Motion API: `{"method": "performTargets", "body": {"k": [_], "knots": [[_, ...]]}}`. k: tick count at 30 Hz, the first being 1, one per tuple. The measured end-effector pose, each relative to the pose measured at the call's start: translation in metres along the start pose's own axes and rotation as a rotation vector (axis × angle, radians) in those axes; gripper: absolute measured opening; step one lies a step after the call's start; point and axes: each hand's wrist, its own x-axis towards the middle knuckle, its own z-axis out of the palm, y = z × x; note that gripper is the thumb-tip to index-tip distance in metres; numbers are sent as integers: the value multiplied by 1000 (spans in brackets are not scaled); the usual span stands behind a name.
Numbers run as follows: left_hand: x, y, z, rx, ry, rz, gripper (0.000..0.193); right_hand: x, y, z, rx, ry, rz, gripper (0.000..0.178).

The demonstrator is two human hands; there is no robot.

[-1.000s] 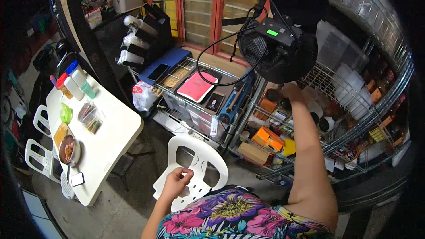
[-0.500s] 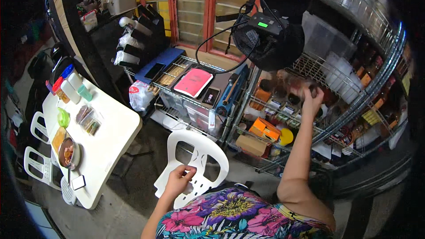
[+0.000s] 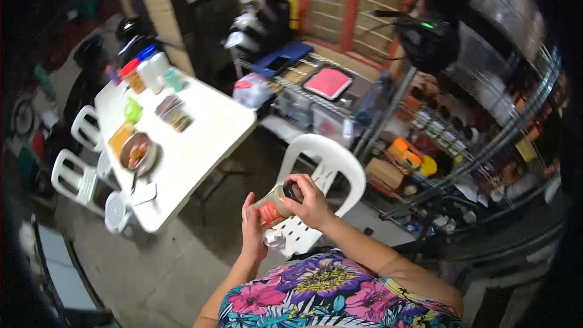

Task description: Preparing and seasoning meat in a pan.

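A see-through jar (image 3: 270, 211) with a red label and a black lid is held tilted in front of my body. My right hand (image 3: 313, 203) is closed round its lid end. My left hand (image 3: 251, 228) cups the lower end, fingers against the side of the jar. A crumpled white piece (image 3: 275, 240), perhaps tissue, shows beside the left palm; whether the hand grips it is unclear. Just beyond the hands stands a white plastic chair (image 3: 331, 161).
On the left, a white table (image 3: 209, 124) bears a pan of food (image 3: 138, 153), bottles (image 3: 152, 73), a green bag (image 3: 133, 110) and packets. Packed wire shelves (image 3: 486, 161) stand at right. A low rack with a pink pad (image 3: 328, 82) sits under the window.
My right hand has come back from the shelf with the jar, and my left hand has met it there. The view has turned left toward the table.
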Motion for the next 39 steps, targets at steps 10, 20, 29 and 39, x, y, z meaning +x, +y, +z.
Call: {"method": "performTargets", "body": {"k": [10,20,29,39], "knots": [[-125,93,-129,-450,192,-336,53,9,-122,156,41,-584,-934,39],[-129,146,-186,-762,-86,10,51,23,-120,266,771,-654,-101,43],[-27,207,-234,-482,168,181,48,132,-112,289,523,-631,-315,16],[86,277,-266,-197,289,301,36,276,-147,310,-248,-758,-972,18]]}}
